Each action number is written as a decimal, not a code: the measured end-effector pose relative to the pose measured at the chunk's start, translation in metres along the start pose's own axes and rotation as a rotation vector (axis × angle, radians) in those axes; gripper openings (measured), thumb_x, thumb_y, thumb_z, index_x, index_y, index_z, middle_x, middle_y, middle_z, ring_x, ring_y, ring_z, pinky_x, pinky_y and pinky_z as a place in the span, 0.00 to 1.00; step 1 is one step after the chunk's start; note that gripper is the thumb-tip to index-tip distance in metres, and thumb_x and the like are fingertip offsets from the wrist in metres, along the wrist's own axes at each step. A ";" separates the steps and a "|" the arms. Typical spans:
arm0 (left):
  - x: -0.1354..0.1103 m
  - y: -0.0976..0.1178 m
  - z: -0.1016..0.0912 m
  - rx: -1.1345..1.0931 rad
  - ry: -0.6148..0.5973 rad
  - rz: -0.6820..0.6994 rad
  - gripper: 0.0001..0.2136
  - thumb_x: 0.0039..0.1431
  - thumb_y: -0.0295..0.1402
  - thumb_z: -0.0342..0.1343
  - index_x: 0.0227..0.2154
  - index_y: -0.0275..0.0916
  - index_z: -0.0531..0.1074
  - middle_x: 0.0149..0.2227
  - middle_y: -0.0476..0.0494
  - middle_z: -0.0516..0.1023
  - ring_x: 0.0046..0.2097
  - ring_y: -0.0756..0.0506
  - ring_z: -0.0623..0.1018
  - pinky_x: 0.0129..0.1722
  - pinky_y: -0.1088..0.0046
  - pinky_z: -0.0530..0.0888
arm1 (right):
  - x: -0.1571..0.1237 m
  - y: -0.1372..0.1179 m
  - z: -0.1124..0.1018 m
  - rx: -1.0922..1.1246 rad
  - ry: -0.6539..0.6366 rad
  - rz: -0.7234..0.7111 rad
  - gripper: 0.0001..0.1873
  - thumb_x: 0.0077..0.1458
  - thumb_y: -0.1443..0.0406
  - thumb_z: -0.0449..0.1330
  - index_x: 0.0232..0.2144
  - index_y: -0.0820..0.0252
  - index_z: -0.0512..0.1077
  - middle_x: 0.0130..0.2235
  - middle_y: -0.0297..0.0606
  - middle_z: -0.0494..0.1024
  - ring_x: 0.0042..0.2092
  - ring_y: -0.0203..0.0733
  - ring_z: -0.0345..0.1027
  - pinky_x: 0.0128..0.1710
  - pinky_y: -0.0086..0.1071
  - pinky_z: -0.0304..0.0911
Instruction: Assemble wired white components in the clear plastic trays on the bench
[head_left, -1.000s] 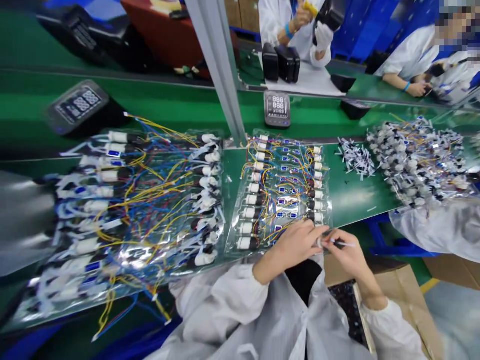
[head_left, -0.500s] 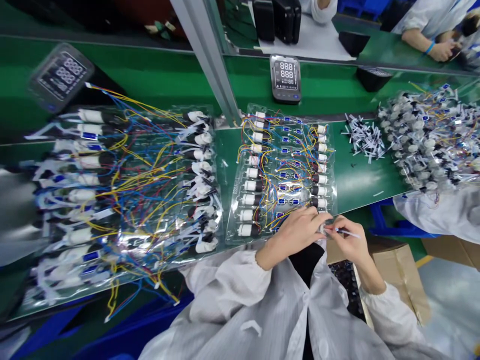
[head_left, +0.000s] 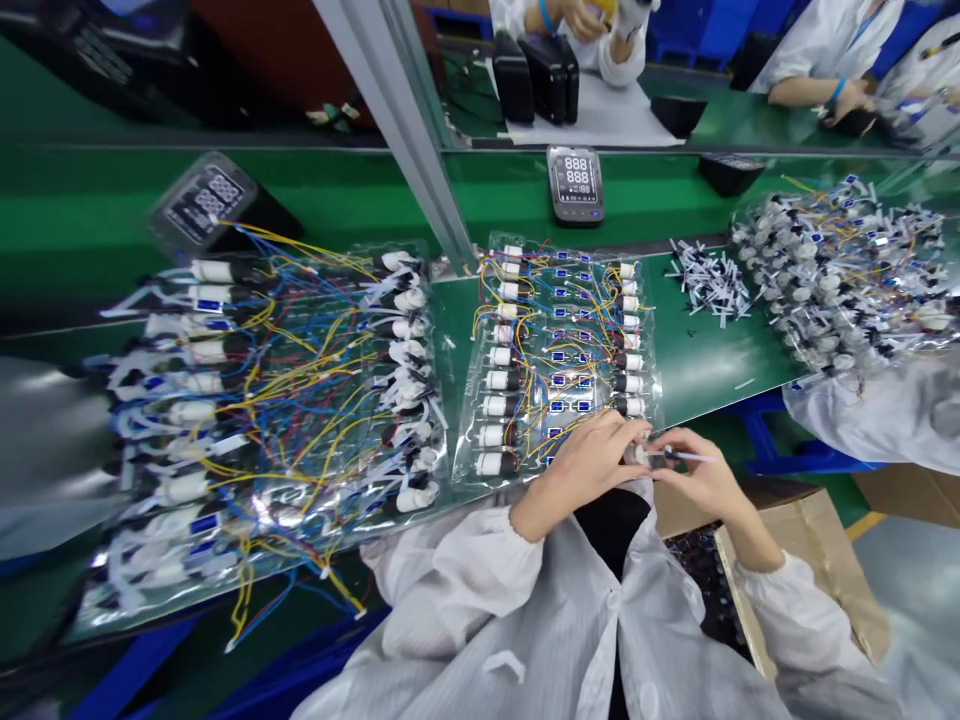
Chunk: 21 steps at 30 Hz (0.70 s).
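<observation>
My left hand (head_left: 589, 455) and my right hand (head_left: 701, 480) meet at the near right corner of a clear plastic tray (head_left: 466, 450). Between their fingertips is a small pump-like part (head_left: 643, 455), pale at one end, mostly covered by the fingers. A thin whitish strip (head_left: 697, 457) sticks out to the right from my right hand's pinch. In the tray lie two columns of small white-and-black cylinders (head_left: 495, 406) with coloured wires, and small blue-marked pieces (head_left: 557, 407) run between them.
To the left, another clear tray holds cylinders (head_left: 191, 412) with white tubes and tangled wires (head_left: 300, 365). A pile of white strips (head_left: 709, 280) and a heap of wired parts (head_left: 810, 290) lie right. Behind stand a display monitor (head_left: 575, 185) and metal post (head_left: 397, 120). Co-workers sit opposite.
The view has shifted a little. My right hand's fingers have spread slightly around the small part, and more of the part shows between the hands.
</observation>
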<state>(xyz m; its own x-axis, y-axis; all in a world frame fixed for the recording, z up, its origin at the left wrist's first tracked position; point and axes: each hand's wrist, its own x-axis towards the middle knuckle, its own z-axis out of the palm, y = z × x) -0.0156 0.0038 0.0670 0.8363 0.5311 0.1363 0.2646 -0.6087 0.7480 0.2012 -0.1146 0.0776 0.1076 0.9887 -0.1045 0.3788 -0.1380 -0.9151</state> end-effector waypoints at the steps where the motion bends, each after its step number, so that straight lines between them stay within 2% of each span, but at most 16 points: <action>1: 0.001 0.002 -0.003 -0.010 0.023 0.011 0.26 0.63 0.47 0.68 0.58 0.43 0.70 0.52 0.41 0.79 0.53 0.39 0.77 0.53 0.61 0.74 | 0.002 0.003 -0.011 0.053 -0.046 0.000 0.26 0.50 0.51 0.78 0.48 0.53 0.80 0.46 0.44 0.84 0.42 0.48 0.78 0.40 0.39 0.73; 2: 0.003 0.005 -0.006 -0.006 0.047 0.021 0.24 0.64 0.47 0.67 0.57 0.43 0.71 0.52 0.41 0.80 0.54 0.38 0.76 0.54 0.60 0.73 | 0.005 0.006 -0.023 0.103 -0.066 -0.010 0.33 0.46 0.49 0.79 0.51 0.54 0.79 0.48 0.45 0.84 0.41 0.48 0.77 0.40 0.39 0.74; 3: 0.006 0.007 -0.010 0.021 0.064 0.030 0.20 0.66 0.46 0.64 0.55 0.42 0.73 0.52 0.40 0.80 0.54 0.38 0.76 0.55 0.59 0.72 | 0.009 0.010 -0.035 0.142 -0.046 -0.025 0.36 0.45 0.46 0.78 0.52 0.54 0.78 0.49 0.46 0.84 0.40 0.47 0.76 0.41 0.40 0.74; 6: 0.018 0.014 -0.015 0.222 0.035 0.051 0.10 0.74 0.38 0.54 0.50 0.41 0.75 0.52 0.40 0.80 0.55 0.38 0.73 0.56 0.57 0.70 | 0.033 0.025 -0.068 0.132 0.204 -0.016 0.26 0.57 0.42 0.69 0.44 0.56 0.79 0.42 0.44 0.84 0.34 0.42 0.73 0.38 0.38 0.72; 8: 0.026 0.016 -0.014 0.352 -0.021 0.070 0.10 0.74 0.38 0.54 0.49 0.41 0.76 0.53 0.39 0.79 0.56 0.36 0.72 0.55 0.56 0.70 | 0.056 0.034 -0.085 0.024 0.373 0.043 0.24 0.61 0.43 0.63 0.39 0.57 0.78 0.36 0.41 0.82 0.32 0.40 0.71 0.35 0.35 0.71; 9: 0.029 0.015 -0.012 0.391 -0.037 0.073 0.11 0.73 0.39 0.56 0.50 0.41 0.76 0.55 0.39 0.78 0.57 0.36 0.72 0.55 0.55 0.70 | 0.068 0.038 -0.091 -0.037 0.416 0.070 0.23 0.61 0.43 0.63 0.38 0.58 0.77 0.33 0.40 0.81 0.31 0.39 0.71 0.34 0.35 0.70; 13: 0.035 0.011 -0.007 0.432 -0.023 0.034 0.16 0.70 0.46 0.59 0.53 0.43 0.76 0.60 0.38 0.74 0.59 0.34 0.70 0.54 0.55 0.71 | 0.117 0.048 -0.111 -0.179 0.444 0.109 0.24 0.57 0.44 0.63 0.37 0.59 0.76 0.31 0.40 0.80 0.30 0.41 0.72 0.32 0.35 0.70; 17: 0.035 0.010 -0.003 0.452 -0.011 0.010 0.17 0.69 0.48 0.59 0.52 0.43 0.76 0.60 0.36 0.74 0.59 0.34 0.71 0.53 0.55 0.71 | 0.161 0.050 -0.124 -0.353 0.511 0.147 0.19 0.59 0.49 0.62 0.37 0.58 0.78 0.38 0.44 0.83 0.39 0.46 0.76 0.45 0.39 0.72; 21: 0.035 0.010 0.002 0.468 0.099 -0.003 0.13 0.70 0.44 0.58 0.51 0.44 0.76 0.58 0.39 0.76 0.60 0.33 0.69 0.57 0.49 0.68 | 0.202 0.047 -0.126 -0.495 0.546 0.283 0.20 0.59 0.48 0.64 0.29 0.59 0.78 0.34 0.48 0.82 0.44 0.53 0.77 0.53 0.46 0.69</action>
<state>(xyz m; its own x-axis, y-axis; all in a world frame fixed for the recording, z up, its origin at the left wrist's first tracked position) 0.0172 0.0156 0.0783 0.7916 0.5727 0.2130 0.4733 -0.7952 0.3790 0.3566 0.0715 0.0627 0.6481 0.7614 0.0160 0.6216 -0.5166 -0.5888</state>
